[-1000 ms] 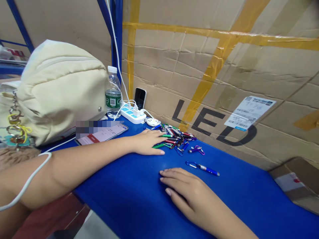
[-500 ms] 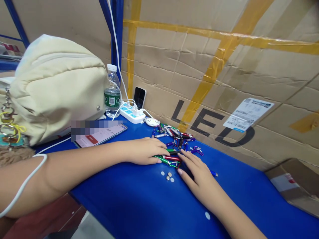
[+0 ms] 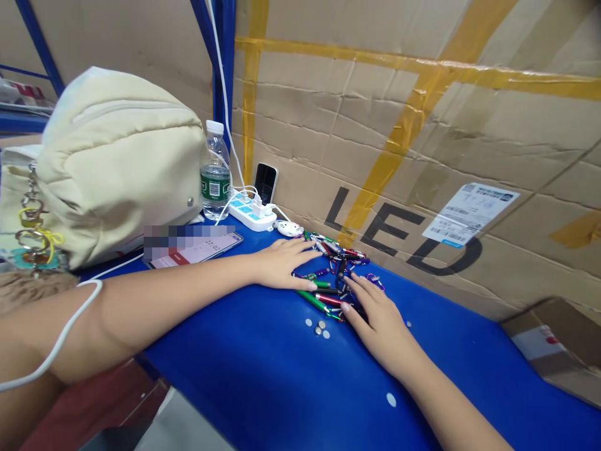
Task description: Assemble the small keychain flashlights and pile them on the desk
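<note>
A pile of small metal penlights [image 3: 342, 268] in green, red, purple, black and silver, some with carabiner clips, lies on the blue table. My left hand [image 3: 280, 264] rests over the left side of the pile, palm down, fingers spread and thumb by a green penlight [image 3: 312, 301]. On the right edge of the pile is my right hand [image 3: 375, 316], its fingers stretched out, the index and thumb near a red penlight [image 3: 329, 300]. Neither hand grips anything. Button cells [image 3: 320, 328] and pale round discs [image 3: 308, 322] lie in front of the pile.
A cream bag [image 3: 126, 163] stands at the left, beside a water bottle [image 3: 215, 175], a white power strip [image 3: 251, 213] and a lit phone [image 3: 201, 248]. A large cardboard box [image 3: 291, 125] walls the back. A smaller box [image 3: 558, 344] sits at right. A cable crosses my left forearm.
My left hand has slid away from me towards the back of the pile, and its fingers have spread wider. The right hand stays at the right edge with little change.
</note>
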The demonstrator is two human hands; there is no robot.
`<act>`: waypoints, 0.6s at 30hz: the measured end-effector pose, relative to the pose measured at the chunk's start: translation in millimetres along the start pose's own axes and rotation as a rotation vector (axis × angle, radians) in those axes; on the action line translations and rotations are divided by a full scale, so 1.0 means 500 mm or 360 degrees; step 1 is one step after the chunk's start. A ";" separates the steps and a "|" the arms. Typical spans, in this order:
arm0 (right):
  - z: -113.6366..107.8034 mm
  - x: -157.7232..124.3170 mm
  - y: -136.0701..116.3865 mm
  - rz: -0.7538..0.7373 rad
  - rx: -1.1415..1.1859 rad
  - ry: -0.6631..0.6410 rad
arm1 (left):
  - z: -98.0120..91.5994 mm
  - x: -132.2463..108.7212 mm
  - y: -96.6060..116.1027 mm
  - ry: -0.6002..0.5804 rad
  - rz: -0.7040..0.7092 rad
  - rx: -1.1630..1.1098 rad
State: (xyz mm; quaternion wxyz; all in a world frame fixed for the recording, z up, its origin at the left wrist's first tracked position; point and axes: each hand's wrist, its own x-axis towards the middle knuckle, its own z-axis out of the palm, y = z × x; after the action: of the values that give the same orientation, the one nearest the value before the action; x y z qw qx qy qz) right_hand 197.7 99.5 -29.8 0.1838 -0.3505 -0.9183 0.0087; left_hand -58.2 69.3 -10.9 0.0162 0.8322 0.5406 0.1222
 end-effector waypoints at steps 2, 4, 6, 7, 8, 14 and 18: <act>0.002 0.001 0.004 0.0023 -0.0009 -0.0052 | 0.008 0.005 -0.004 -0.0038 0.0019 0.0035; 0.001 0.002 0.005 -0.0004 0.0022 -0.0073 | 0.013 0.006 -0.002 0.0008 0.0041 0.0062; 0.001 0.008 0.007 -0.0017 0.0065 -0.0023 | 0.014 0.009 0.002 0.0095 0.0040 0.0060; 0.002 0.013 0.010 -0.0009 0.0076 0.0023 | 0.013 0.012 0.005 0.0132 0.0038 0.0052; 0.004 0.020 0.013 0.0008 0.0073 0.0076 | 0.012 0.017 0.006 0.0163 0.0042 0.0044; 0.021 0.083 0.044 0.0000 -0.0115 0.0058 | 0.024 0.087 -0.003 0.0285 0.0147 0.0028; 0.023 0.110 0.053 0.0042 -0.0154 -0.0110 | 0.037 0.131 -0.010 0.0145 0.0103 0.0046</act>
State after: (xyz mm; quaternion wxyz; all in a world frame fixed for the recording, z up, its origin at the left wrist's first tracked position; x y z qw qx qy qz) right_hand 173.1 156.2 -26.1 0.1348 -0.3704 -0.9188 -0.0213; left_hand -33.1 132.7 -17.6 -0.0243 0.8430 0.5152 0.1527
